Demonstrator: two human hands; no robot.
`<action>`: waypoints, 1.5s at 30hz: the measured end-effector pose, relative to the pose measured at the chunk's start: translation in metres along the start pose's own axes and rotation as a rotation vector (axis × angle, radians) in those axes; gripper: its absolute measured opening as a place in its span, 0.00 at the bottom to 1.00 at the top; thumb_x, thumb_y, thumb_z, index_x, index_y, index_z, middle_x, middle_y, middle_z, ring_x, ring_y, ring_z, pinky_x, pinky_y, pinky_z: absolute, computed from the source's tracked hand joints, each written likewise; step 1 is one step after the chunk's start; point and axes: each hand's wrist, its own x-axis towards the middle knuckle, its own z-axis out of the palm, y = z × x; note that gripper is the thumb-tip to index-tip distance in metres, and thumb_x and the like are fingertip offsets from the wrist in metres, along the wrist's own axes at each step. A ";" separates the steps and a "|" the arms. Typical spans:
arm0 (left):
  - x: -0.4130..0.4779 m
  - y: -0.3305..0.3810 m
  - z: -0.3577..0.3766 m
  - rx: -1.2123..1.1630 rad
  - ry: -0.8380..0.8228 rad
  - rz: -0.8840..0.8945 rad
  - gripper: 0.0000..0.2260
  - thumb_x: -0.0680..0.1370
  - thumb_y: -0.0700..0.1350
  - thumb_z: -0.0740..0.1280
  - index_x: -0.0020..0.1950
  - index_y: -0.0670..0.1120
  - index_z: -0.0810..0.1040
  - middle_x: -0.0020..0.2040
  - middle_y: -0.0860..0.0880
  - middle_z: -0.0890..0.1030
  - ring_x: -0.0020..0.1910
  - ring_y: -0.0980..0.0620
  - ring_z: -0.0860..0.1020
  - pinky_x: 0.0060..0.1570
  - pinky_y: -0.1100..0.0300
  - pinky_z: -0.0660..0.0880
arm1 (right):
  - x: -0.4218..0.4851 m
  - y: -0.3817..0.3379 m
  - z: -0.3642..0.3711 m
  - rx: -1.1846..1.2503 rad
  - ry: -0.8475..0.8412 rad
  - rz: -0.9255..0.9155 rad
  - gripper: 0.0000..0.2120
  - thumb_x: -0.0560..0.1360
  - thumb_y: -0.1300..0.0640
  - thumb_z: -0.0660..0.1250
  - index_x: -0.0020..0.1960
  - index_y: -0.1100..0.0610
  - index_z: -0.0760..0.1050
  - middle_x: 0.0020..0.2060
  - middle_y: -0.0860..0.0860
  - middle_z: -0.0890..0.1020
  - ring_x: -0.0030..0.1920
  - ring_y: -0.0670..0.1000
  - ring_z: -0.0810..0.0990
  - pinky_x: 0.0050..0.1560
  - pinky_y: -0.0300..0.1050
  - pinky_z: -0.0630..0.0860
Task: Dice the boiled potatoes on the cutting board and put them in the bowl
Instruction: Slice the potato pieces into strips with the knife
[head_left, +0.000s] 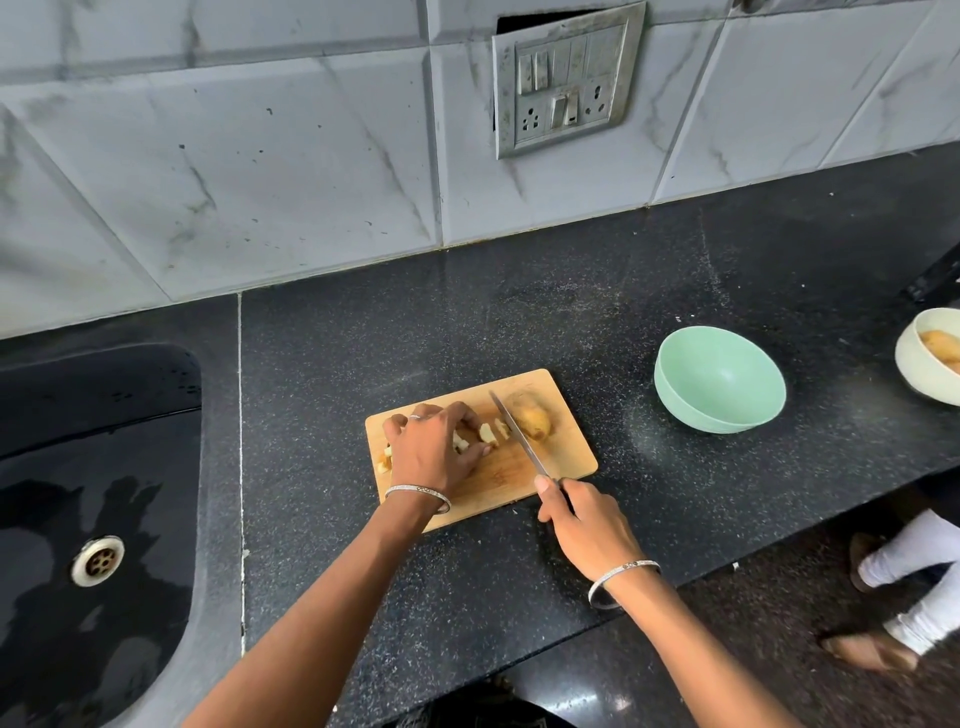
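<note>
Head view, looking down on a dark speckled countertop (467, 332).

- Cutting board (569, 449): wooden, rectangular, set at a slant near the counter's front edge, in the centre of the scene.
- Left hand (434, 452): lies over the left half of the board, knuckles up. Its fingers are curled down round the cut potato pieces (488, 434), with the thumb on the near side. A ring is on one finger and a bangle (418, 493) on the wrist.
- Cut potato pieces: pale chunks, mostly under the left fingers. A few show at the fingertips, just left of the blade. More pieces (385, 460) peep out at the board's left edge, beside the heel of the hand.
- Knife (514, 431): the blade runs from near-right to far-left across the board, between the cut pieces and the whole potato (531, 421).
- Whole potato: unpeeled, on the board's far right part, just right of the blade and apart from both hands.
- Right hand (587, 525): wrapped tight round the knife handle at the board's near right corner, forefinger laid along the top. A bangle (621, 577) is on the wrist.
- Green bowl (719, 382): right of the board and apart from it, nothing seen inside.
- Cream bowl (914, 374): at the right frame edge, holding potatoes (941, 345).
- Sink (93, 467): black and wet, at far left, with a drain (97, 561).
- Switch panel (566, 78): on the tiled wall behind.
</note>
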 end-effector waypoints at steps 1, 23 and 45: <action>0.000 0.000 -0.001 -0.001 0.003 -0.001 0.12 0.70 0.59 0.72 0.49 0.57 0.77 0.42 0.62 0.81 0.56 0.56 0.73 0.51 0.52 0.58 | -0.001 -0.001 0.000 0.001 0.001 -0.008 0.23 0.82 0.40 0.52 0.46 0.54 0.79 0.34 0.40 0.78 0.44 0.52 0.80 0.48 0.48 0.74; -0.002 0.003 -0.005 0.065 -0.028 -0.045 0.12 0.71 0.59 0.72 0.53 0.60 0.81 0.56 0.61 0.80 0.59 0.54 0.68 0.52 0.52 0.57 | 0.000 -0.010 0.021 -0.083 0.003 0.004 0.25 0.82 0.39 0.49 0.47 0.55 0.77 0.45 0.53 0.83 0.49 0.59 0.80 0.50 0.52 0.74; -0.001 0.004 -0.004 0.078 -0.033 -0.072 0.12 0.72 0.60 0.71 0.53 0.61 0.82 0.57 0.60 0.80 0.60 0.53 0.69 0.53 0.50 0.58 | -0.005 -0.027 0.033 -0.082 -0.002 0.061 0.16 0.82 0.41 0.50 0.46 0.48 0.70 0.48 0.58 0.81 0.52 0.63 0.78 0.43 0.50 0.67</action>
